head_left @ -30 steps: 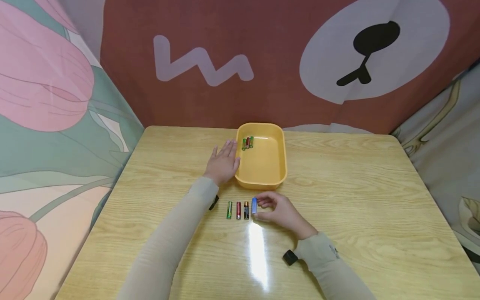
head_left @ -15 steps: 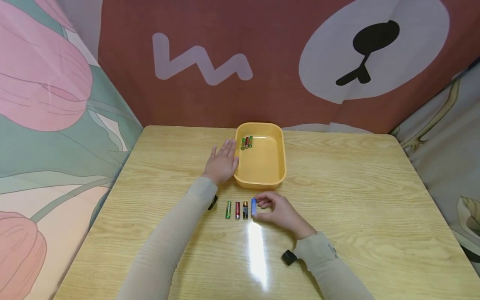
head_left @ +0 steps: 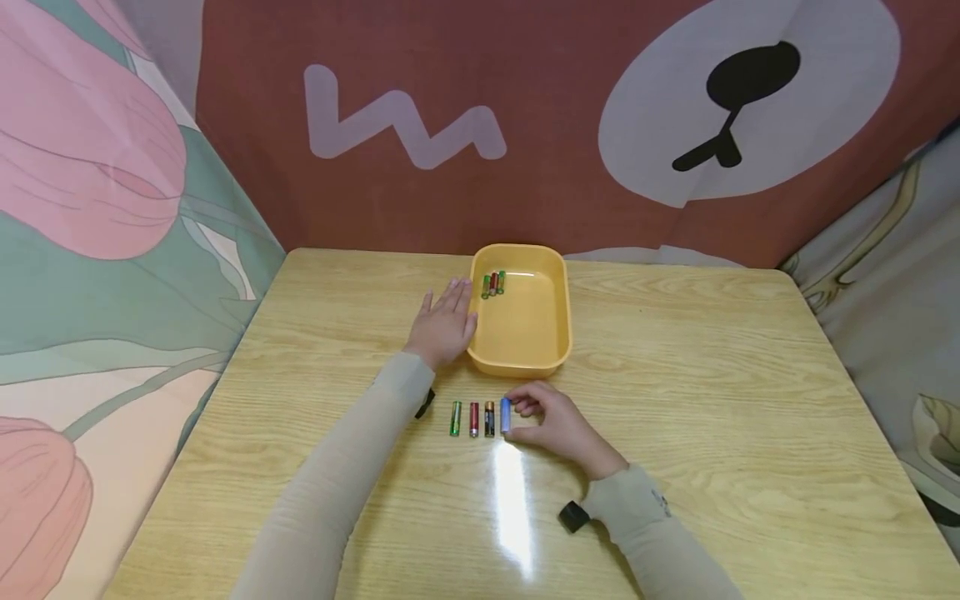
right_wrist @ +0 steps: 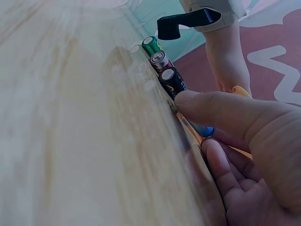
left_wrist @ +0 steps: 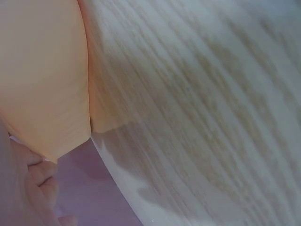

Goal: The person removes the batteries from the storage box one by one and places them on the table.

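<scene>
My right hand [head_left: 557,422] pinches a blue battery [head_left: 505,415] lengthwise, thumb at its near end and fingertips at the far end. That battery stands last at the right of a row on the table, beside a black battery with a copper top [head_left: 490,419], a red battery [head_left: 474,420] and a green battery [head_left: 455,418]. In the right wrist view the thumb covers most of the blue battery [right_wrist: 205,132]. Fingers straight, my left hand [head_left: 439,327] rests against the left side of a yellow plastic bin [head_left: 517,368].
Inside the bin, near its back left corner, lie two green batteries and a red battery [head_left: 492,284] side by side. The wood-grain table [head_left: 712,375] meets a brown printed cloth [head_left: 525,192] at the back. Black camera mounts sit on both wrists.
</scene>
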The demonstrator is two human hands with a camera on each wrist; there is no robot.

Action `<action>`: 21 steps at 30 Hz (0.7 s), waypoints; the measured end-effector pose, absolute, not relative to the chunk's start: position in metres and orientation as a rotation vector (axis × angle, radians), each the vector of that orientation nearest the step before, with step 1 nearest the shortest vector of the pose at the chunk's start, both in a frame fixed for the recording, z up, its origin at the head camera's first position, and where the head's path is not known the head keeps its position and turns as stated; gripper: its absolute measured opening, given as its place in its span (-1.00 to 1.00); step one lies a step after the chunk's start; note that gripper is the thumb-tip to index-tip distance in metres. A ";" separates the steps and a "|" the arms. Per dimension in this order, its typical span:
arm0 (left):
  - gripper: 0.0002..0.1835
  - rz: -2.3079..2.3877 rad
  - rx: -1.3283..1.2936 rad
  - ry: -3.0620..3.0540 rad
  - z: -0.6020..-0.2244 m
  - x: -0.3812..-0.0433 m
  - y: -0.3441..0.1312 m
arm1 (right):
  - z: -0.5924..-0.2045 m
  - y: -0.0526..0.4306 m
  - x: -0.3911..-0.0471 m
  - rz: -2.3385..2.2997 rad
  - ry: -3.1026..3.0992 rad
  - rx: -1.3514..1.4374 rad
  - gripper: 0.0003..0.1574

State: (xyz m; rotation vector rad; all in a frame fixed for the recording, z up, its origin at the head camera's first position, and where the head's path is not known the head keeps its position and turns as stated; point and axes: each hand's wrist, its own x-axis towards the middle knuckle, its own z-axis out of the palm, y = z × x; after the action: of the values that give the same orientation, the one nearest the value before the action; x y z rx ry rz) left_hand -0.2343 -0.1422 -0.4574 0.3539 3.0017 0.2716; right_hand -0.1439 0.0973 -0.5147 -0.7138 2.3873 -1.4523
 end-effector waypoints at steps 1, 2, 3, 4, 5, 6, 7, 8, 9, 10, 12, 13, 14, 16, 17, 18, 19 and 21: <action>-0.32 0.268 0.350 3.002 -0.458 -0.235 -0.142 | -0.515 0.097 -0.144 -1.449 2.390 -0.718 -0.36; -0.32 0.263 0.346 3.001 -0.458 -0.235 -0.142 | -0.515 0.097 -0.144 -1.449 2.393 -0.725 -0.36; -0.32 0.261 0.343 3.002 -0.458 -0.235 -0.142 | -0.515 0.097 -0.144 -1.449 2.395 -0.730 -0.36; -0.32 0.257 0.340 3.003 -0.458 -0.235 -0.142 | -0.515 0.097 -0.143 -1.450 2.397 -0.735 -0.36; -0.32 0.256 0.340 3.005 -0.459 -0.235 -0.142 | -0.515 0.097 -0.143 -1.452 2.399 -0.741 -0.36; -0.32 0.254 0.339 3.007 -0.458 -0.235 -0.142 | -0.515 0.097 -0.143 -1.451 2.400 -0.744 -0.36; -0.32 0.254 0.338 3.006 -0.458 -0.235 -0.142 | -0.515 0.096 -0.143 -1.451 2.401 -0.745 -0.36; -0.32 0.255 0.339 3.005 -0.458 -0.235 -0.142 | -0.515 0.096 -0.143 -1.453 2.401 -0.747 -0.36; -0.32 0.255 0.341 3.004 -0.458 -0.235 -0.142 | -0.514 0.095 -0.143 -1.451 2.402 -0.745 -0.36; -0.32 0.257 0.342 3.002 -0.457 -0.235 -0.142 | -0.514 0.095 -0.143 -1.449 2.402 -0.743 -0.36; -0.32 0.261 0.342 2.997 -0.455 -0.234 -0.142 | -0.515 0.095 -0.143 -1.443 2.405 -0.741 -0.37; -0.32 0.263 0.341 2.993 -0.455 -0.234 -0.142 | -0.515 0.095 -0.143 -1.442 2.405 -0.744 -0.37; -0.32 0.264 0.341 2.992 -0.454 -0.233 -0.142 | -0.515 0.095 -0.143 -1.439 2.405 -0.750 -0.37; -0.32 0.271 0.341 2.991 -0.453 -0.233 -0.142 | -0.515 0.096 -0.144 -1.429 2.406 -0.762 -0.37; -0.32 0.273 0.341 2.992 -0.454 -0.233 -0.142 | -0.515 0.097 -0.144 -1.424 2.407 -0.769 -0.37; -0.32 0.277 0.341 2.992 -0.453 -0.233 -0.141 | -0.515 0.097 -0.144 -1.417 2.408 -0.773 -0.36; -0.32 0.279 0.341 2.994 -0.454 -0.233 -0.141 | -0.514 0.097 -0.144 -1.410 2.408 -0.776 -0.36; -0.32 0.282 0.343 2.998 -0.454 -0.233 -0.141 | -0.513 0.098 -0.144 -1.397 2.412 -0.779 -0.36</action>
State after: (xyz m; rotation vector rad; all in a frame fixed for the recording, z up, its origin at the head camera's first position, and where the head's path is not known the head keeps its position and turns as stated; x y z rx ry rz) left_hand -0.2331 -0.1407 -0.4540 0.3431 2.9980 0.2817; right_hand -0.1436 0.0979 -0.5132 -0.7794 2.4118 -1.3968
